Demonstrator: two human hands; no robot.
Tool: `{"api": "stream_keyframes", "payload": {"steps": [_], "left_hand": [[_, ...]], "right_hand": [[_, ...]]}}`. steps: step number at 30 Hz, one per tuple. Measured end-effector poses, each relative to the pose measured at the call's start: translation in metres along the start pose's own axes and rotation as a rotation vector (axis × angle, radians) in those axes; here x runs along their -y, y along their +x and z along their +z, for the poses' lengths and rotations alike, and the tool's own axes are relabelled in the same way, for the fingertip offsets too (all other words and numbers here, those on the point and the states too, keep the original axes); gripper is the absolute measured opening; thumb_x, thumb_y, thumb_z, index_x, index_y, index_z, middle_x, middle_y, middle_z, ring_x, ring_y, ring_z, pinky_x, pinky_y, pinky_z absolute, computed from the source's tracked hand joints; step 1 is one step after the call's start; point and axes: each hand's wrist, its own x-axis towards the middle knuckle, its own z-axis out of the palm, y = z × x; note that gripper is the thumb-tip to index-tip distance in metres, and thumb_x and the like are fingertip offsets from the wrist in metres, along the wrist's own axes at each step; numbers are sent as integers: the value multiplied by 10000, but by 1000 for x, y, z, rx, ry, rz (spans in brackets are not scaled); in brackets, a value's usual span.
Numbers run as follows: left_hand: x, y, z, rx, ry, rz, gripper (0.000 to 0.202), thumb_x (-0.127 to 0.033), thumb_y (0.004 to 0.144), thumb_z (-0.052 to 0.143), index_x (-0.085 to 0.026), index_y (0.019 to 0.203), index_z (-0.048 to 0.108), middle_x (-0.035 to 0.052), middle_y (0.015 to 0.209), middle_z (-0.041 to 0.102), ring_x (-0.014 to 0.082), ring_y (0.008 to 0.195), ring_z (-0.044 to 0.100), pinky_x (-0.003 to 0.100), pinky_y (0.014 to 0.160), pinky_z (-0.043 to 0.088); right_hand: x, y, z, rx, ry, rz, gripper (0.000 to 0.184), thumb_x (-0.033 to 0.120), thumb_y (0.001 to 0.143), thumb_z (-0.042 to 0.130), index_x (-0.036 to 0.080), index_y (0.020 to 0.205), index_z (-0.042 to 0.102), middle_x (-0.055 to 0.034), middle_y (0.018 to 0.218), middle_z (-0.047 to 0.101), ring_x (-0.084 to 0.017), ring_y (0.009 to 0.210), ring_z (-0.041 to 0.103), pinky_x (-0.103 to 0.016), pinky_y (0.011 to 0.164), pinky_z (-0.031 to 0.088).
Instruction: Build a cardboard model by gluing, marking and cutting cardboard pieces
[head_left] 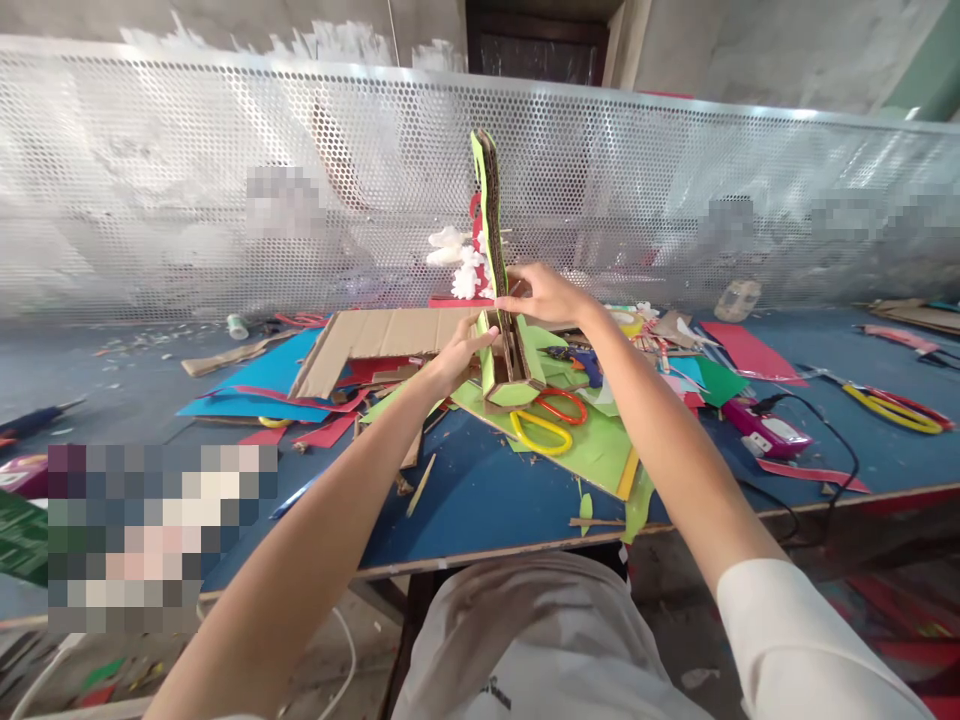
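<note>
- Bare left forearm (330, 510) reaches forward and inward from the lower left.
- Bare left hand (456, 358) grips, thumb (484, 341) pointing right.
- White-sleeved right arm (667, 450) extends forward, slanting inward.
- Bare right hand (553, 294) sits slightly higher, bent leftward.

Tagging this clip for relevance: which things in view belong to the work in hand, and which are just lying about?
Work in hand:
green-edged cardboard piece, held in the left hand and right hand
possibly the white tufts behind it; attachment unclear

Lying about, apparently:
brown cardboard sheet
blue sheets
red sheet
pliers
purple box
</note>
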Motion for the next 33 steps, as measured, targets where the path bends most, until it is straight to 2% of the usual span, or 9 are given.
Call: {"api": "stream_keyframes", "payload": {"steps": [5, 10, 14, 17, 21, 24, 28, 30, 33], "left_hand": [[1, 1, -2, 5, 17, 3, 898, -532, 859, 935, -321, 1600, 472, 63, 1158, 813, 269, 971, 811, 356, 770, 614], [3, 3, -3, 5, 23, -9, 888, -520, 890, 920, -319, 1623, 460, 63, 1141, 808, 236, 913, 784, 328, 735, 581], [4, 3, -4, 9, 26, 1, 889, -547, 872, 938, -312, 1599, 485, 66, 1151, 798, 224, 882, 768, 320, 713, 566], [2, 1, -2, 10, 12, 8, 915, -549, 837, 969, -305, 1578, 493, 66, 1151, 794, 227, 879, 769, 324, 710, 574], [-1, -2, 1, -5, -7, -6, 891, -527, 841, 969, -305, 1563, 497, 44, 1065, 787, 214, 815, 750, 318, 686, 575], [-1, -2, 1, -8, 4, -13, 886, -521, 845, 966, -305, 1567, 500, 34, 1038, 781, 199, 766, 723, 327, 697, 586], [-2, -1, 0, -5, 23, -10, 904, -528, 842, 966, -298, 1581, 497, 35, 1039, 774, 193, 758, 714, 328, 706, 588], [-3, -1, 1, -9, 25, -13, 907, -520, 850, 961, -294, 1592, 491, 30, 1031, 769, 184, 743, 705, 317, 691, 576], [-4, -2, 3, -15, 21, -19, 895, -496, 872, 945, -288, 1608, 481, 25, 1012, 765, 175, 718, 686, 309, 670, 557]], "right_hand": [[-7, -2, -13, -20, -46, 21, 556, 721, 986, 725, 203, 1173, 801, -132, 1142, 834, -291, 965, 760, -469, 940, 642], [-7, -22, -38, -82, -91, 143, 481, 681, 1015, 734, 223, 1148, 801, -98, 1057, 819, -239, 783, 730, -436, 833, 626], [-15, -54, -51, -126, -123, 254, 376, 592, 1025, 753, 225, 1090, 801, -95, 1026, 824, -237, 833, 748, -393, 825, 616], [-30, -86, -51, -131, -210, 355, 296, 495, 1026, 753, 206, 1071, 804, -104, 1047, 846, -246, 903, 772, -369, 867, 602], [-51, -126, -39, -155, -360, 631, 236, 362, 1079, 661, 174, 1080, 805, -106, 963, 847, -229, 850, 766, -317, 800, 538], [-60, -140, -27, -46, -486, 804, 271, 391, 1085, 684, 162, 1017, 812, -107, 914, 833, -236, 860, 758, -305, 785, 498], [-61, -141, -16, 167, -483, 954, 478, 584, 1095, 670, 182, 864, 785, -79, 781, 772, -220, 731, 703, -318, 708, 445], [-60, -138, -12, 227, -483, 985, 509, 626, 1083, 672, 186, 847, 772, -65, 729, 733, -209, 666, 657, -328, 664, 413], [-60, -135, -8, 256, -534, 956, 544, 624, 1080, 667, 191, 757, 728, -52, 663, 664, -201, 625, 604, -335, 634, 378]]}}
